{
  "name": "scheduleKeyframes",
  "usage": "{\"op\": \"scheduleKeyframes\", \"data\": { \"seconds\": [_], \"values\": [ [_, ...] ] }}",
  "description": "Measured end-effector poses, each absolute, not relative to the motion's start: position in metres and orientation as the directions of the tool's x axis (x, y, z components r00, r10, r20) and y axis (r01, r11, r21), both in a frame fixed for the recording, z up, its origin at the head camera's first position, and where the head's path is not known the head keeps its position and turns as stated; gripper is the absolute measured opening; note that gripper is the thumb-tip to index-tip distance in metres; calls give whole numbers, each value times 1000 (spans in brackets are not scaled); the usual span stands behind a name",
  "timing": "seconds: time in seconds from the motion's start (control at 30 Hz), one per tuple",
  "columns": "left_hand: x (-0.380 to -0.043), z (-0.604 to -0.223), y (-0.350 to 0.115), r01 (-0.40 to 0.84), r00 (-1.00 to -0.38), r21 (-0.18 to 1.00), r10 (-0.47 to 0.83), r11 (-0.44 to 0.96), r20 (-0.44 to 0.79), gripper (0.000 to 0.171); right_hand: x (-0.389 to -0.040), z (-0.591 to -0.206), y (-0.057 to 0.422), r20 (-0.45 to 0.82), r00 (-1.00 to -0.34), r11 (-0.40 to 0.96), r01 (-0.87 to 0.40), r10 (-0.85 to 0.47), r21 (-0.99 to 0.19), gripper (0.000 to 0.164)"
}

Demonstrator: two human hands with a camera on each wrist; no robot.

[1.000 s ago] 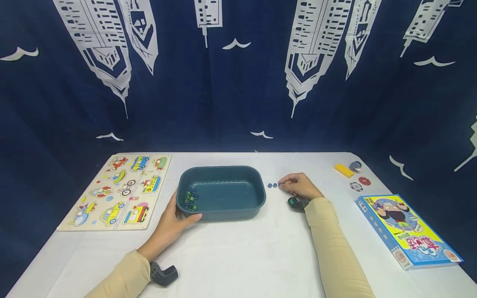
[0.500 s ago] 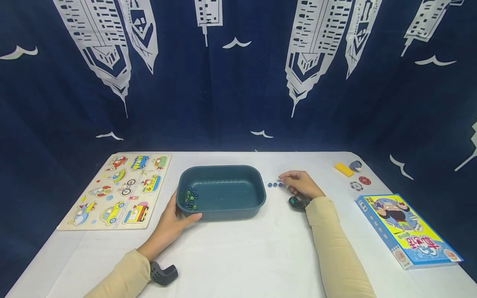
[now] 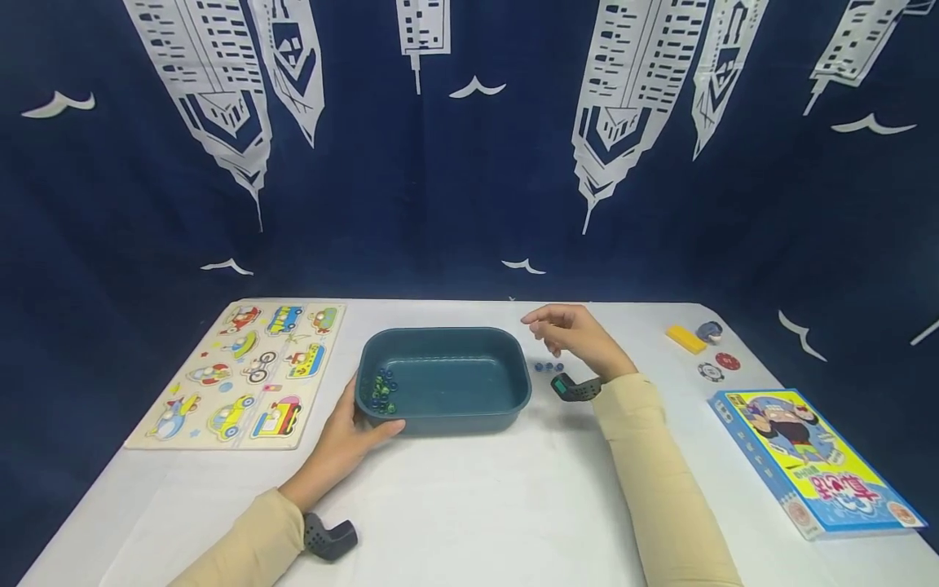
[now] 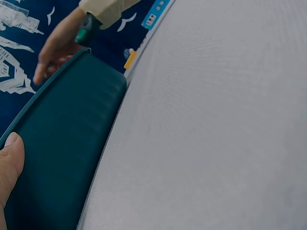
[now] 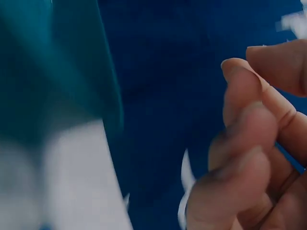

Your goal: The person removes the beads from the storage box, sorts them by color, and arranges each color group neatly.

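Note:
A dark teal plastic tub [image 3: 447, 422] sits on the white table in the head view. Blue and green glass marbles [image 3: 383, 393] are gathered at its left end. My left hand [image 3: 341, 448] grips that end, thumb along the front wall, other fingers mostly hidden behind the side; the left wrist view shows the thumb [image 4: 11, 160] on the tub wall. To the right of the tub, three blue marbles [image 3: 549, 367] lie in a row. Raised over the table just beyond them is my right hand [image 3: 575, 333], fingers loosely bent with nothing between them in the right wrist view.
At left lies a wooden vehicle puzzle board [image 3: 235, 379]. On the right are a yellow block [image 3: 686, 339], a small blue-grey object [image 3: 709, 332], red and white-black chips [image 3: 728, 361] and a boxed game [image 3: 814, 461]. A dark blue curtain [image 3: 469, 187] hangs behind.
My right hand let go of the third marble in the row, then rose and moved left toward the tub. My left hand keeps its hold. The head view has shifted slightly.

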State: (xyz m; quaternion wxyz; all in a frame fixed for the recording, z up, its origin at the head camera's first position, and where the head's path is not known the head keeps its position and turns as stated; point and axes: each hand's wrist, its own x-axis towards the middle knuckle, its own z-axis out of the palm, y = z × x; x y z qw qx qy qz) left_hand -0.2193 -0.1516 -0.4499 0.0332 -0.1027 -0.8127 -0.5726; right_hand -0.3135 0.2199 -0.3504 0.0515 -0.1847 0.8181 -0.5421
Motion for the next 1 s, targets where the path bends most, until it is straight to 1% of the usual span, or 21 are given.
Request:
{"op": "scheduleKeyframes", "data": {
  "seconds": [0.13, 0.23, 0.37, 0.47, 0.57, 0.67, 0.8, 1.0],
  "values": [
    [-219, -448, -152, 207, -976, 924, 127, 323, 174, 112, -310, -334, 188, 154, -853, 358, -365, -499, -860, 24],
    [-219, -447, -153, 208, -976, 923, 126, 322, 177, 112, -312, -326, 162, 153, -776, 343, -434, -612, -833, 20],
    [-219, -447, -153, 217, -974, 925, 133, 313, 184, 111, -321, -326, 130, 86, -667, 317, -458, -740, -830, 19],
    [-220, -448, -152, 219, -973, 927, 140, 306, 183, 111, -330, -331, 108, 5, -617, 346, -448, -787, -825, 21],
    [-219, -448, -152, 214, -974, 927, 143, 308, 177, 111, -338, -339, 91, -72, -599, 396, -430, -798, -811, 26],
    [-219, -447, -152, 214, -974, 927, 145, 309, 176, 111, -344, -346, 75, -139, -602, 452, -406, -786, -794, 30],
    [-219, -446, -153, 214, -974, 929, 142, 303, 178, 110, -351, -358, 58, -206, -613, 511, -376, -763, -773, 31],
    [-219, -446, -154, 208, -974, 932, 146, 297, 171, 111, -358, -371, 38, -246, -622, 559, -377, -744, -738, 29]
  ]
}}
